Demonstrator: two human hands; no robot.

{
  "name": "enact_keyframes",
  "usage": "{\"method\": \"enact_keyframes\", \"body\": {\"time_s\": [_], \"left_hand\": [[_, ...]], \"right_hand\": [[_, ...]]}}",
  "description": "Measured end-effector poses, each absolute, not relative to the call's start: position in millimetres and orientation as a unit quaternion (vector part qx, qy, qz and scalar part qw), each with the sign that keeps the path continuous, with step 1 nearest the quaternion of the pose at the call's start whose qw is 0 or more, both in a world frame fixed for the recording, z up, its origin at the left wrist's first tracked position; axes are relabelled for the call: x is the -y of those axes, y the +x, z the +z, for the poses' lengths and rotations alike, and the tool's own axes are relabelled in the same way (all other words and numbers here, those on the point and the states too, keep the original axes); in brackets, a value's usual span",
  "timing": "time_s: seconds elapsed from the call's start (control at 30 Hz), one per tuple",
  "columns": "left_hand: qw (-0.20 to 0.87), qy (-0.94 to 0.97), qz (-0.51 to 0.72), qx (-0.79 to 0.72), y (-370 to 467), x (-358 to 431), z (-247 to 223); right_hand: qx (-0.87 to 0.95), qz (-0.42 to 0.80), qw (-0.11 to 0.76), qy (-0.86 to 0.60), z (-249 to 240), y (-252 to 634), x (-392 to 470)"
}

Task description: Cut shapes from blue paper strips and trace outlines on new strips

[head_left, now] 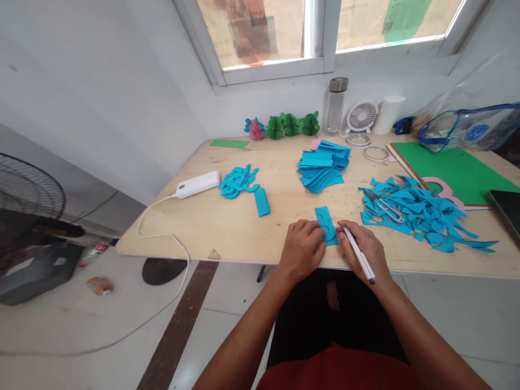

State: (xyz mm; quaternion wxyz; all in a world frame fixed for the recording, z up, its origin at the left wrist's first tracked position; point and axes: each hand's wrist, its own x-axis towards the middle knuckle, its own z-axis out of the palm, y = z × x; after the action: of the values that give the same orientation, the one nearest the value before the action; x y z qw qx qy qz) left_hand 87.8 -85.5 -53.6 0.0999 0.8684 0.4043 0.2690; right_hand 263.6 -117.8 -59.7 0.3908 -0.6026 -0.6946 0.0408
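A small blue paper strip [324, 219] with a curved outline on it lies near the table's front edge. My left hand [303, 246] rests on the table with its closed fingertips pressed on the strip's left side. In my right hand [361, 249] is a white pen [359, 253], its dark end pointing back toward me, and the fingertips are at the strip's right side. Blue cut-out shapes [235, 181] and a blue rectangle [262, 202] lie to the left. Farther back sits a stack of folded blue strips [323, 165].
Blue scraps [422, 208] with a cutter [388, 208] on them spread at the right, beside pink-handled scissors [450, 194] and green sheets [459, 168]. A white power strip [198, 184] is at the left. Along the wall stand paper figures [290, 125], a bottle [335, 108] and a small fan [362, 116].
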Motion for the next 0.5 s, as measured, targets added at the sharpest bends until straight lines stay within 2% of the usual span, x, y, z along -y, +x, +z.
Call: {"method": "enact_keyframes", "body": {"time_s": [0.5], "left_hand": [[0.100,0.868,0.266,-0.407,88.4,84.7,-53.7]], "right_hand": [[0.699,0.053,0.374,-0.607,-59.0,263.0,111.2]]}}
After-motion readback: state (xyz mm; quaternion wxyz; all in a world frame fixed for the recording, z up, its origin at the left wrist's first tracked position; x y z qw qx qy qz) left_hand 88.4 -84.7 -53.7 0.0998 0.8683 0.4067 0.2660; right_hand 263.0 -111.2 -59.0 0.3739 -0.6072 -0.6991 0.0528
